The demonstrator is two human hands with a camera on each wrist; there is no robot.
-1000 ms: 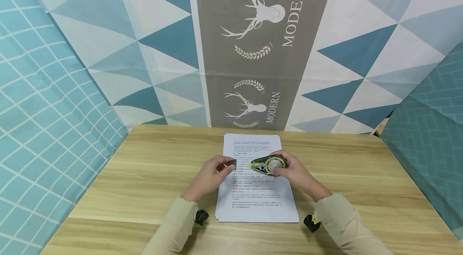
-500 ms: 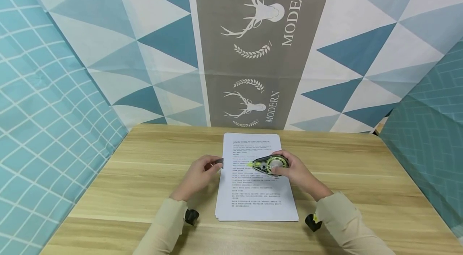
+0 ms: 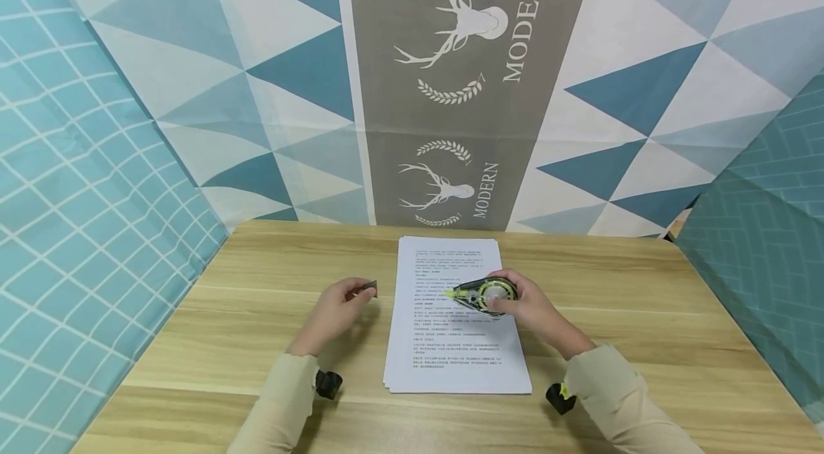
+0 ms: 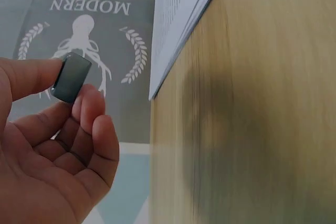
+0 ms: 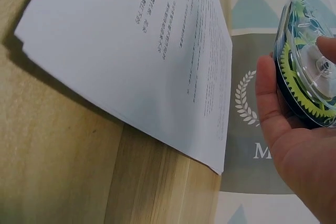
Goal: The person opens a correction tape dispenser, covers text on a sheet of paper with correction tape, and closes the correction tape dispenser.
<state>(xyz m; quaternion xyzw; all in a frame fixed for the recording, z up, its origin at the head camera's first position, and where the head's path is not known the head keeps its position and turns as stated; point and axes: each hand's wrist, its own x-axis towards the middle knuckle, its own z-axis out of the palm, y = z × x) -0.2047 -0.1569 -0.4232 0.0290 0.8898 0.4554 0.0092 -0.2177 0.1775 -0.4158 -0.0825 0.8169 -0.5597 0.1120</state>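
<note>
My left hand pinches a small dark cap between thumb and fingers, over the wood to the left of the papers. In the left wrist view the cap looks smooth and rectangular with rounded corners. My right hand grips a correction tape with a clear, black and lime-green body. Its lime tip points left over the printed text. Through the clear case a toothed green wheel shows in the right wrist view. Beneath the correction tape lies a stack of printed paper, its sheets slightly uneven at the edges.
The wooden table extends on both sides of the stack. A patterned wall covering with deer heads and triangles rises behind its far edge. Black wrist cameras sit by both cuffs.
My left hand has moved left with the cap, from over the paper near the correction tape's tip to beside the stack. My right hand has stayed nearly in place.
</note>
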